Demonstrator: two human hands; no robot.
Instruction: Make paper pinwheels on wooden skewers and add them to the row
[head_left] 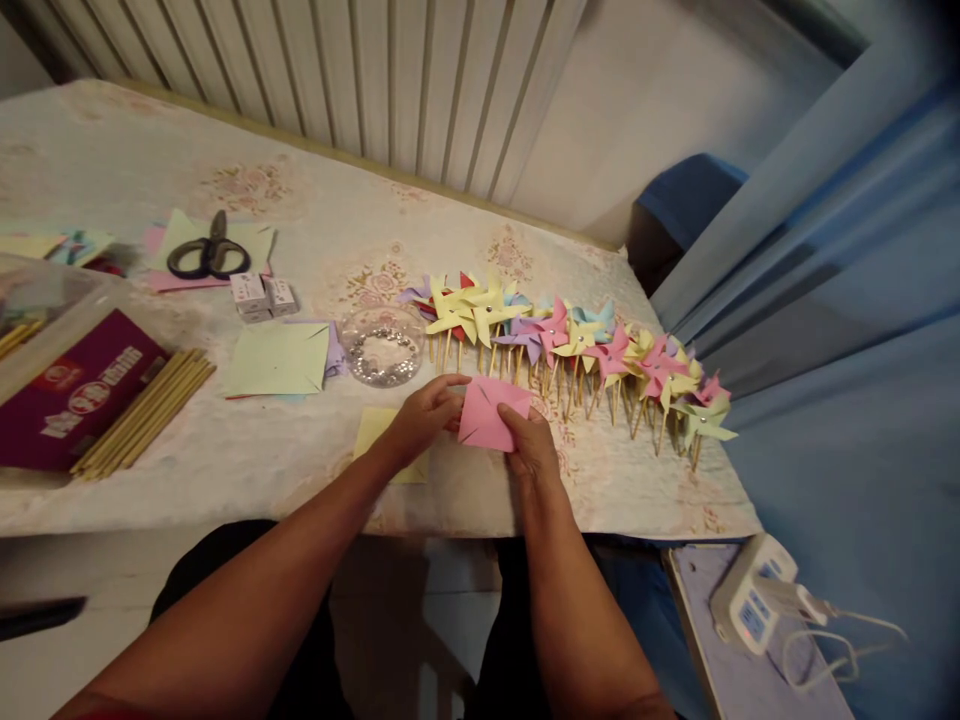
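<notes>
At the near edge of the table [247, 470], in the head view, both hands pinch a pink paper square [489, 412]: the left hand [424, 412] grips its left side, the right hand [531, 445] its lower right corner, fingers closed on the sheet. The square is held just above the tabletop, over a yellow paper square [375, 432] lying under the left wrist. Just behind it a row of finished paper pinwheels [570, 345] on wooden sticks runs to the right. A clear round dish [382, 347] of small shiny pieces stands left of the row, beside a pale green paper square [277, 358]. Further left lie a bundle of wooden sticks [146, 410], a maroon box [71, 395] with white lettering too blurred to read, and black scissors [208, 255]. A white power strip [754, 595] lies at lower right.
</notes>
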